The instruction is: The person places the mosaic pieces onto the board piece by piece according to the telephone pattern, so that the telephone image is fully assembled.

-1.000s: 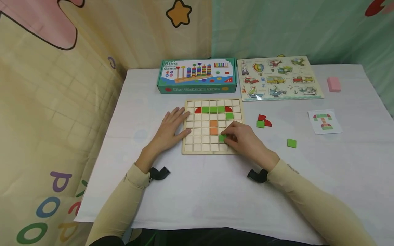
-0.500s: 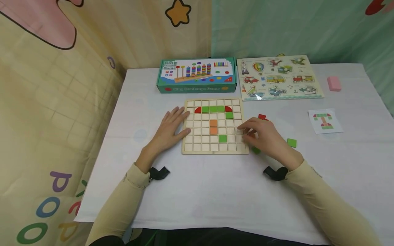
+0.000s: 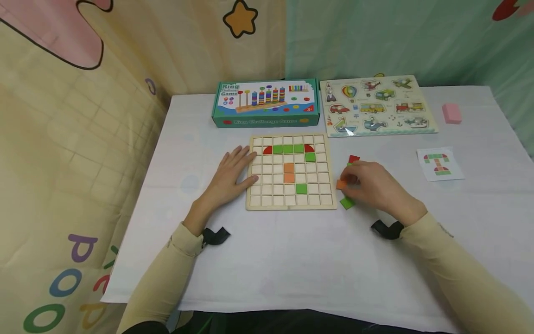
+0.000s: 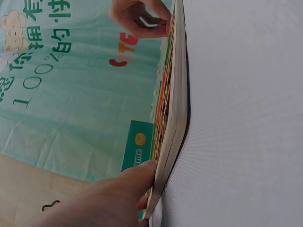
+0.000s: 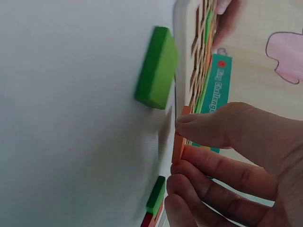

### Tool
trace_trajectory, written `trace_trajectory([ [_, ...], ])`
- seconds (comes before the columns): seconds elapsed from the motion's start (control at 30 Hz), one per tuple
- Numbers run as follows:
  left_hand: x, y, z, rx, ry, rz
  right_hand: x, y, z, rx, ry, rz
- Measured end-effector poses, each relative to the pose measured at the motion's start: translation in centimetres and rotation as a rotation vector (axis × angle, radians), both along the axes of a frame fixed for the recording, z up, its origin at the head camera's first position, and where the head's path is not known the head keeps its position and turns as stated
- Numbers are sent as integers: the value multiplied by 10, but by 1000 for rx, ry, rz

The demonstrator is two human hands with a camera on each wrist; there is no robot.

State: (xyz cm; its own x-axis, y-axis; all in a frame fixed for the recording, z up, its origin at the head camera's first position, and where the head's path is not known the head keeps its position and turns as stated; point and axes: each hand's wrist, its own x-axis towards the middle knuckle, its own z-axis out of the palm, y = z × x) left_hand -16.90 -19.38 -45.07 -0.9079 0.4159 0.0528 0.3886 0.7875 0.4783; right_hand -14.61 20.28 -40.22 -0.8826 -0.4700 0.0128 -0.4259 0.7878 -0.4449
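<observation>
Pinching an orange tile [image 3: 340, 184], the right grip [image 3: 371, 184] clamps; the left hand [image 3: 227, 178], spread, touches the board [image 3: 273, 207].

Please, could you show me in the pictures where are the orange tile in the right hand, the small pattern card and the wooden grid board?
Orange tile [image 5: 178, 150]: right wrist view, on its uncovered part.
Pattern card [image 3: 440, 164]: head view, middle of its printed side.
Wooden grid board [image 3: 292, 208]: head view, on its near rim.
</observation>
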Motion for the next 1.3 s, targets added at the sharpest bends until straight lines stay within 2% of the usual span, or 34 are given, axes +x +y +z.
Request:
trace_trajectory([
  [0.2, 0, 1, 0, -1, -6, 1, -20, -12, 4, -15, 32, 28],
  [0.47, 0, -1, -3, 4, 2, 2, -60, -70, 20, 21, 38, 110],
  [0.63, 0, -2, -4, 4, 4, -1, -74, -93, 22, 39, 25, 140],
  [0.93, 0, -1, -4, 3, 8, -3, -83, -112, 11, 58, 10, 182],
  [1.3, -1, -2, -4, 0, 11, -4, -78, -111, 3, -35, -41, 159],
])
